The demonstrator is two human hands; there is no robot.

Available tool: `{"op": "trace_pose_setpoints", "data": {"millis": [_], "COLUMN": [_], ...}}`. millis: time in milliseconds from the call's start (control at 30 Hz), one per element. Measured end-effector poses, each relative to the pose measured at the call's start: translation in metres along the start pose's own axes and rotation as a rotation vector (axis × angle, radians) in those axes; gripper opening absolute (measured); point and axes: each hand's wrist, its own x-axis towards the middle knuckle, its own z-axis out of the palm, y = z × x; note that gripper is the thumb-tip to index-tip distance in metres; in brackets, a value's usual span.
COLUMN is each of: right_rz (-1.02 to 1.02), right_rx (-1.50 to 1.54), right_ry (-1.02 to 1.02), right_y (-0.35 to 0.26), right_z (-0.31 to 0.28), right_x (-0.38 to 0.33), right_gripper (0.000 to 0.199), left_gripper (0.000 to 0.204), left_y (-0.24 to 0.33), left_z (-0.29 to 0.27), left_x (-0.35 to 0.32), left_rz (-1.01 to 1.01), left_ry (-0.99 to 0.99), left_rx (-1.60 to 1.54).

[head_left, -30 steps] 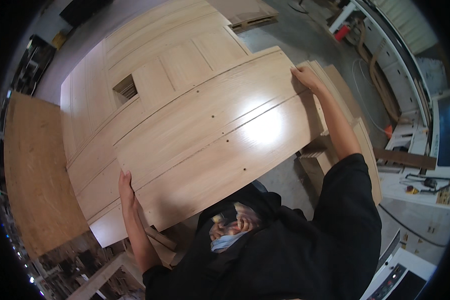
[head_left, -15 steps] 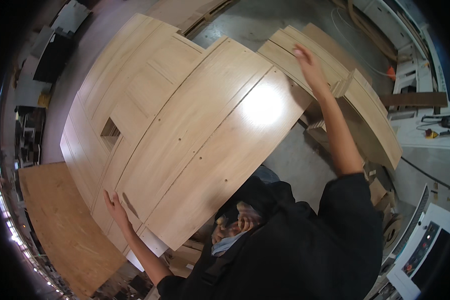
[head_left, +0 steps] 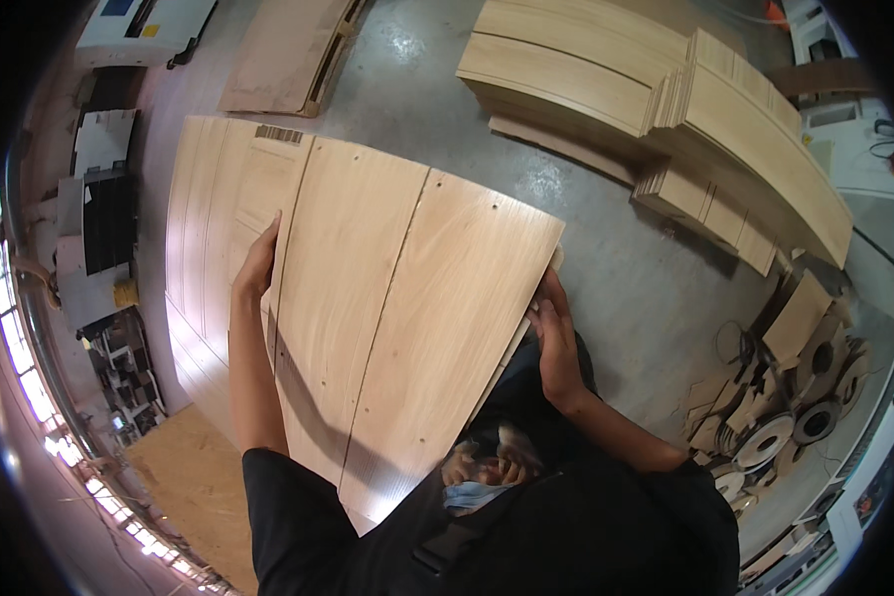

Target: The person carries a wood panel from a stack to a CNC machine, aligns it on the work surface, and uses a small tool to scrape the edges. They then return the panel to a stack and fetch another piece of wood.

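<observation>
Close against my chest I hold a long, pale wooden panel (head_left: 407, 318), my left hand (head_left: 256, 266) clasped over its left edge and my right hand (head_left: 554, 333) gripping its right edge, fingers wrapped around the board. Just beyond and under it, to my left, lies a stack of similar light panels (head_left: 204, 228) on the grey concrete floor (head_left: 606, 258), with round offcuts (head_left: 795, 427) piled low to my right. Farther off, stacked boards (head_left: 666, 89) sit at the upper right.
</observation>
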Motion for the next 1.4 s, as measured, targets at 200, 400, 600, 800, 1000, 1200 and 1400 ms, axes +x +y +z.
{"op": "trace_pose_setpoints", "data": {"millis": [200, 400, 600, 800, 1000, 1200, 1400], "right_rz": [0.236, 0.239, 0.274, 0.295, 0.332, 0.219, 0.225], "right_rx": [0.173, 0.22, 0.258, 0.257, 0.163, -0.027, -0.041], "right_ry": [-0.057, -0.274, -0.341, -0.369, -0.433, -0.472, -0.219], "right_y": [-0.003, -0.009, -0.014, -0.017, -0.02, 0.009, -0.029], "right_z": [-0.017, -0.031, -0.038, -0.039, -0.04, -0.052, -0.059], "right_x": [-0.006, -0.014, -0.012, -0.009, -0.006, -0.009, -0.001], "right_gripper": [0.067, 0.073, 0.078, 0.08, 0.079, 0.07, 0.053], "left_gripper": [0.057, 0.051, 0.05, 0.05, 0.05, 0.057, 0.076], "left_y": [0.002, -0.015, 0.0, 0.0, -0.009, -0.012, 0.028], "left_z": [0.008, -0.018, -0.012, -0.008, -0.014, -0.013, -0.013], "left_x": [0.027, 0.034, 0.035, 0.031, 0.033, 0.041, -0.014], "left_rz": [-0.035, -0.17, -0.217, -0.17, -0.157, 0.004, 0.458], "left_ry": [0.059, 0.108, 0.089, 0.104, 0.032, 0.032, 0.101], "left_rx": [-0.067, -0.112, -0.13, -0.075, -0.1, -0.054, 0.14]}}
